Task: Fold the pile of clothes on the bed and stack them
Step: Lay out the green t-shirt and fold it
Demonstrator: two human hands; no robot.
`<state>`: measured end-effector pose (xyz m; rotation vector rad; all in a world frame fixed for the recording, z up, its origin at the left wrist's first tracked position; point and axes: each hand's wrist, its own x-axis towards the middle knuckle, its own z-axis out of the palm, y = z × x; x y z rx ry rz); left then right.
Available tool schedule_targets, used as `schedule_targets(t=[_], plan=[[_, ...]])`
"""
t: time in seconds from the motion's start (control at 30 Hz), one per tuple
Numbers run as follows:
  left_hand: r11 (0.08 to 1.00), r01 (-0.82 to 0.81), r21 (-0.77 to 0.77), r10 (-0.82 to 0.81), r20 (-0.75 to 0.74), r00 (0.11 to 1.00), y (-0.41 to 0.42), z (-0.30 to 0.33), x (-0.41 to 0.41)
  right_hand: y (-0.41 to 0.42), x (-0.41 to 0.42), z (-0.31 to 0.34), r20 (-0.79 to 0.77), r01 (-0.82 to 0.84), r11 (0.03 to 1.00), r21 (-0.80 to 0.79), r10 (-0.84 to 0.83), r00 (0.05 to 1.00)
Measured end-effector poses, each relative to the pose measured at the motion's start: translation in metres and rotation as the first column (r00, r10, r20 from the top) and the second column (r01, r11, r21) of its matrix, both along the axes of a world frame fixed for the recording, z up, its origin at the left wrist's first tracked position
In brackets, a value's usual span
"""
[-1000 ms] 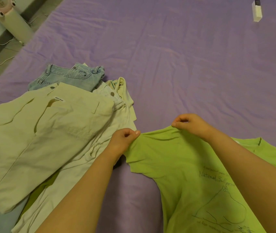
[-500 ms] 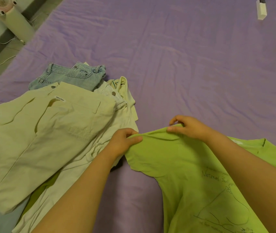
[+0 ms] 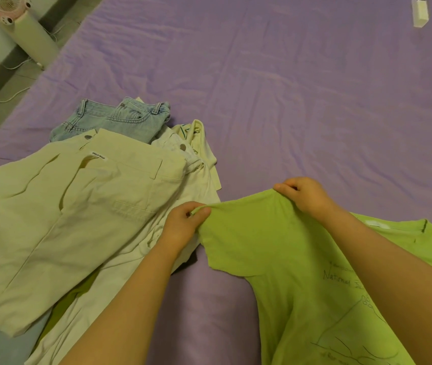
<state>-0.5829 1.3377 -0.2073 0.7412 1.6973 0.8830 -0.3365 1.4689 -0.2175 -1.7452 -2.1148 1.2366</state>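
Observation:
A lime green T-shirt (image 3: 283, 264) with a line drawing and handwriting on its front lies on the purple bed (image 3: 288, 101) at the lower right. My left hand (image 3: 183, 225) pinches the near corner of its sleeve hem. My right hand (image 3: 304, 193) pinches the far corner of the same hem, lifting the sleeve edge a little. To the left lies the pile: cream trousers (image 3: 64, 219) on top, light blue jeans (image 3: 120, 119) behind them, a cream shirt (image 3: 196, 143) and other pale garments underneath.
A small white box (image 3: 420, 11) lies on the bed at the far right. Beyond the bed's left edge, a pale fan stand (image 3: 33, 38) with white cables stands on the floor. Bare purple sheet stretches beyond the shirt and the pile.
Both hands have kept their grip on the sleeve hem and drawn it slightly toward me. The sleeve edge now hangs raised between them.

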Motion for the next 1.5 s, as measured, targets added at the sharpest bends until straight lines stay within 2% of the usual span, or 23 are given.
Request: schedule_targets(t=[0.07, 0.13, 0.23, 0.33, 0.4, 0.47, 0.57, 0.63, 0.73, 0.83, 0.93, 1.0, 1.07, 1.13, 1.27, 1.37, 1.5], plan=[[0.994, -0.1, 0.052, 0.1, -0.003, 0.995, 0.001, 0.0, 0.0, 0.0, -0.003, -0.002, 0.062, 0.006, 0.999, 0.038, -0.008, 0.998], [0.988, -0.128, 0.089, 0.134, -0.06, 0.989, 0.001, -0.002, 0.002, -0.001, -0.008, -0.004, 0.105, 0.004, 0.998, 0.064, -0.01, 0.994], [0.987, -0.112, 0.113, 0.132, -0.191, 0.973, 0.004, -0.01, 0.004, -0.003, -0.015, -0.007, 0.102, 0.025, 0.997, 0.068, -0.032, 0.994], [0.996, -0.069, 0.063, 0.084, -0.29, 0.953, 0.008, -0.02, 0.008, -0.01, -0.02, -0.009, 0.105, -0.009, 0.995, 0.099, -0.002, 0.994], [0.998, -0.064, -0.006, 0.06, -0.291, 0.955, 0.008, -0.028, 0.013, -0.03, -0.017, -0.014, 0.183, -0.03, 0.986, 0.164, 0.0, 0.983], [0.995, -0.059, -0.079, 0.04, -0.224, 0.974, 0.004, -0.034, 0.019, -0.066, -0.008, -0.018, 0.231, -0.051, 0.969, 0.243, -0.007, 0.973], [0.992, 0.037, -0.119, -0.061, -0.212, 0.975, -0.007, -0.037, 0.025, -0.126, 0.001, -0.029, 0.339, -0.14, 0.902, 0.408, -0.007, 0.941], [0.991, 0.089, -0.099, -0.116, -0.311, 0.943, -0.013, -0.038, 0.025, -0.145, 0.002, -0.035, 0.45, -0.227, 0.925, 0.304, 0.07, 0.89], [0.999, -0.002, -0.039, -0.015, -0.42, 0.907, -0.016, -0.036, 0.019, -0.139, 0.002, -0.052, 0.562, -0.226, 0.971, 0.075, 0.146, 0.814], [0.997, -0.033, -0.065, -0.002, -0.476, 0.879, -0.018, -0.031, 0.016, -0.11, 0.004, -0.055, 0.579, -0.231, 0.973, 0.02, 0.177, 0.796], [0.992, -0.062, -0.109, -0.015, -0.593, 0.805, -0.03, -0.021, 0.027, -0.086, 0.013, -0.04, 0.582, -0.341, 0.94, 0.027, 0.262, 0.77], [0.994, -0.066, -0.082, -0.004, -0.66, 0.751, -0.04, -0.013, 0.04, -0.081, 0.022, -0.029, 0.535, -0.31, 0.939, 0.151, 0.186, 0.824], [0.999, 0.025, -0.034, -0.041, -0.699, 0.714, -0.042, -0.01, 0.054, -0.076, 0.034, -0.023, 0.436, -0.135, 0.952, 0.276, 0.001, 0.9], [0.99, 0.139, 0.001, -0.102, -0.674, 0.732, -0.032, -0.012, 0.071, -0.068, 0.049, -0.023, 0.389, -0.018, 0.966, 0.257, -0.086, 0.917], [0.937, 0.344, 0.057, -0.278, -0.474, 0.836, 0.003, -0.021, 0.115, -0.052, 0.075, -0.031, 0.381, -0.024, 0.984, 0.175, -0.045, 0.924], [0.894, 0.446, 0.042, -0.39, -0.416, 0.822, 0.025, -0.032, 0.147, -0.04, 0.085, -0.036, 0.347, 0.008, 0.983, 0.181, -0.071, 0.935], [0.86, 0.51, 0.005, -0.454, -0.449, 0.77, 0.044, -0.044, 0.17, -0.025, 0.104, -0.042, 0.351, -0.02, 0.99, 0.141, -0.031, 0.936]])
